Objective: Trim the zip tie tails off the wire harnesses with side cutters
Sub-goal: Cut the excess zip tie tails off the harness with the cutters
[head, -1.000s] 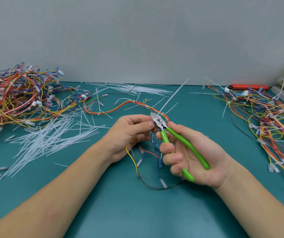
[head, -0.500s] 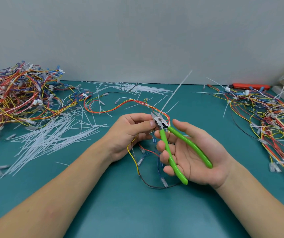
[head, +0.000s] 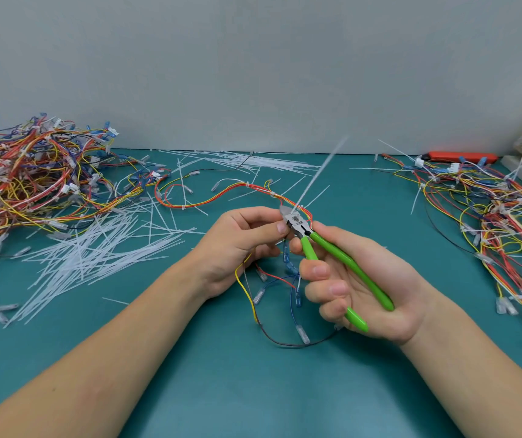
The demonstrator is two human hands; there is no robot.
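My left hand (head: pixel 240 245) pinches a wire harness (head: pixel 221 197) of red, orange and yellow wires at mid-table. Its loose ends with clear terminals hang below my hands. A long white zip tie tail (head: pixel 319 172) sticks up and to the right from the harness, blurred. My right hand (head: pixel 357 286) grips green-handled side cutters (head: pixel 341 260), fingers curled round the lower handle. The steel jaws (head: pixel 294 221) sit at the base of the tail, just right of my left thumb.
A heap of harnesses (head: pixel 26 181) lies at far left, another heap (head: pixel 499 216) at right. Cut white tails (head: pixel 89 257) are scattered left of my hands and along the back (head: pixel 237 161). An orange tool (head: pixel 461 157) lies by the wall on the teal mat (head: pixel 221 374).
My right fingers, spread half a second ago, have curled in and squeezed the cutter handles closer. The zip tie tail now looks blurred. My left hand has kept its hold.
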